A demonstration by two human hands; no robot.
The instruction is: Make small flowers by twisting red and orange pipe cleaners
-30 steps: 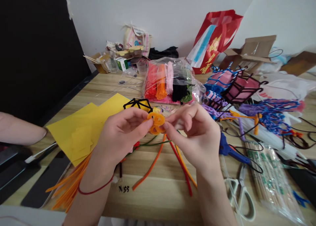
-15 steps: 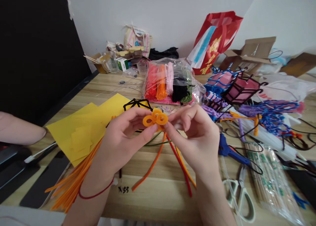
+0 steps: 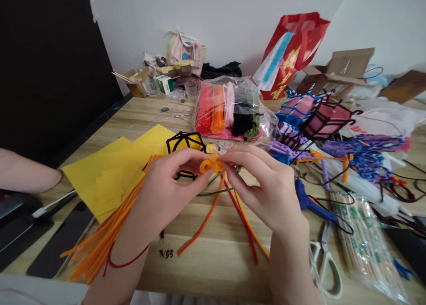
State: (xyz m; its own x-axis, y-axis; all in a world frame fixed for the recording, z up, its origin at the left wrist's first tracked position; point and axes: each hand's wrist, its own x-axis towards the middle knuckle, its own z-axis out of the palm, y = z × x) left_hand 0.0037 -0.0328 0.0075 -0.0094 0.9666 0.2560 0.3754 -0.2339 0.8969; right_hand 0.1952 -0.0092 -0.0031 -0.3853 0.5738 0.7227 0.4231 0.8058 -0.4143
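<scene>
Both hands meet above the wooden table (image 3: 213, 260) and pinch one small orange pipe-cleaner coil (image 3: 209, 165). My left hand (image 3: 168, 185), with a red string round its wrist, grips the coil from the left between thumb and fingers. My right hand (image 3: 266, 187) pinches it from the right with fingertips pressed together. Loose orange and red pipe cleaners (image 3: 233, 216) lie on the table right under the hands. A black wire frame (image 3: 185, 141) sits just behind the coil.
Yellow paper sheets (image 3: 109, 172) and a bundle of orange stems (image 3: 100, 243) lie left. A bag of coloured pipe cleaners (image 3: 229, 107) is behind. Scissors (image 3: 324, 263), a blue tool (image 3: 308, 200), packed sticks (image 3: 362, 243) and wire lanterns (image 3: 316, 114) crowd the right. Another person's arm (image 3: 26, 174) rests far left.
The coil has been turned and folded smaller between the fingertips. Both hands dropped slightly, and the right fingers closed in over the coil.
</scene>
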